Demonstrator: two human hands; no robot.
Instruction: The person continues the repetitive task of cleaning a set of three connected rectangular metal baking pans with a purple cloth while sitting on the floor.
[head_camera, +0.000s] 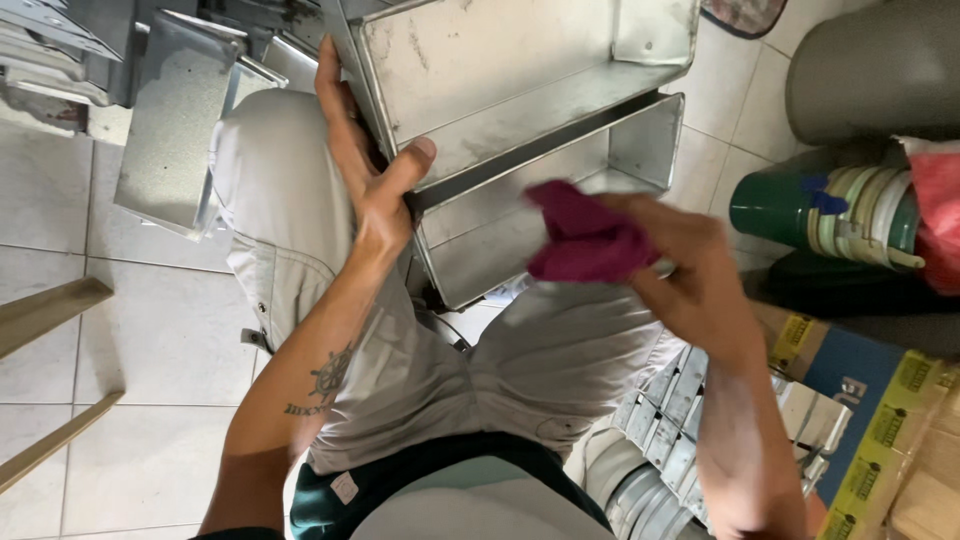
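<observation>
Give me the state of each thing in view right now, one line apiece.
Left hand: gripping the edge of the metal tray, thumb over the rim.
Right hand: closed on the magenta cloth.
Magenta cloth: bunched up, pressed against the tray.
Metal tray: open, empty, tilted on the lap.
Second metal tray: lying on the tiled floor beside the knee.
Green can: on its side.

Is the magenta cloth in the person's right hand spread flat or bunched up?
Bunched up. The magenta cloth is crumpled into a wad in the right hand, beside the open galvanized sheet-metal box that the left hand steadies.
</observation>
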